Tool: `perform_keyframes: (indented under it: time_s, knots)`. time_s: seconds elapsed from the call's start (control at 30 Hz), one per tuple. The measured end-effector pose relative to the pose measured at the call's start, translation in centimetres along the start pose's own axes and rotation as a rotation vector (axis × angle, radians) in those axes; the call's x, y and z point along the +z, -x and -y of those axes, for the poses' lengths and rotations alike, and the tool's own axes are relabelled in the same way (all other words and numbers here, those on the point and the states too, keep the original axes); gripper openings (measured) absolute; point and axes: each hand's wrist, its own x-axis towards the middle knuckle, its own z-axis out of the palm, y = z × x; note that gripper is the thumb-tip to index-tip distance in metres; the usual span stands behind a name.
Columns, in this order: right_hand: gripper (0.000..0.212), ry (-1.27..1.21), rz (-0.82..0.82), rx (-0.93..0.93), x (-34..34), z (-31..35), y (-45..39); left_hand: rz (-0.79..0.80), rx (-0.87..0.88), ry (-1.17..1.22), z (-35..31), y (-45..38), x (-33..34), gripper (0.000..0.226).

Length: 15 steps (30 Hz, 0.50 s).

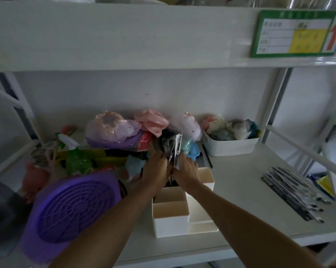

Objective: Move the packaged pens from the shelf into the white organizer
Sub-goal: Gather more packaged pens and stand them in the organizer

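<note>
Both hands meet over the back compartment of a white organizer (171,213) on a white shelf (240,182). The left hand (155,169) and right hand (186,171) press together around a bundle of packaged pens (174,149), standing upright, lower ends dipping into the organizer. More packaged pens (293,192) lie fanned out well to the right. The packs look light, thin, slippery and bendy; gripping them low and as a bunch seems safest.

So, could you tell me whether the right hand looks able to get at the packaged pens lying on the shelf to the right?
Probably yes, once freed. The right hand is gripping a pack with the left hand over the white organizer; bare shelf lies between it and the packaged pens.
</note>
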Motion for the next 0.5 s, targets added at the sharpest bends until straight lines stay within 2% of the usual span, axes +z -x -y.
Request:
perform_keyframes:
  time_s: [0.07, 0.13, 0.27, 0.37, 0.5]
  knots:
    - [0.036, -0.258, -0.084, -0.003, -0.1, 0.6, 0.3, -0.006, 0.018, -0.056, -0.1, 0.0, -0.1, 0.041]
    - [0.049, -0.348, -0.176, -0.025, -0.2, 1.0, 0.2, -0.032, 0.07, -0.145, -0.4, 0.1, -0.3, 0.037]
    - [0.053, -0.374, -0.258, -0.027, -0.3, 1.3, -0.2, 0.0, 0.083, -0.14, -0.5, 0.9, -0.5, 0.024]
    - [0.048, -0.328, -0.345, -0.039, -0.2, 1.5, -0.2, 0.006, 0.058, -0.223, -0.8, 1.3, -0.1, 0.022]
    - [0.049, -0.385, -0.352, -0.06, 0.2, 2.2, 0.1, -0.008, 0.008, -0.273, -1.5, 1.6, -0.4, 0.017]
